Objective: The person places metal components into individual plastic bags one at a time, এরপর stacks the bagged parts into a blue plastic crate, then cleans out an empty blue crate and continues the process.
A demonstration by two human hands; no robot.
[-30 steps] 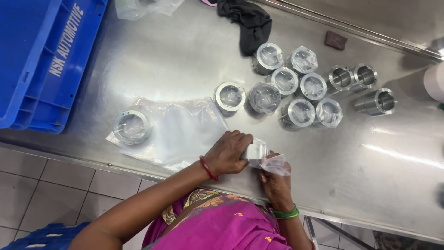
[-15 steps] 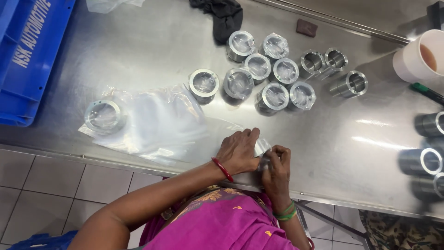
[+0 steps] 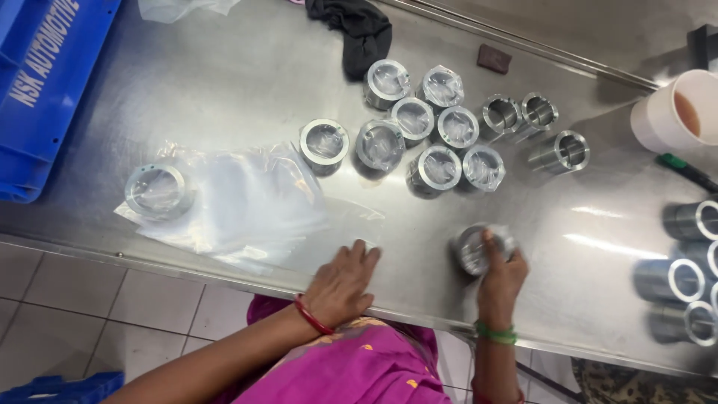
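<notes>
A short steel ring (image 3: 482,251), wrapped in a clear plastic bag, stands on the steel surface (image 3: 224,97) near its front edge, bore facing up, film crinkled over its rim; the right hand (image 3: 499,278) clasps it from the near side, thumb across the top; a stack of flat clear plastic bags (image 3: 239,206) lies well to its left, glossy and slightly rumpled, one corner reaching toward the front edge; the left hand (image 3: 340,283) rests palm down on that corner, fingers spread.
</notes>
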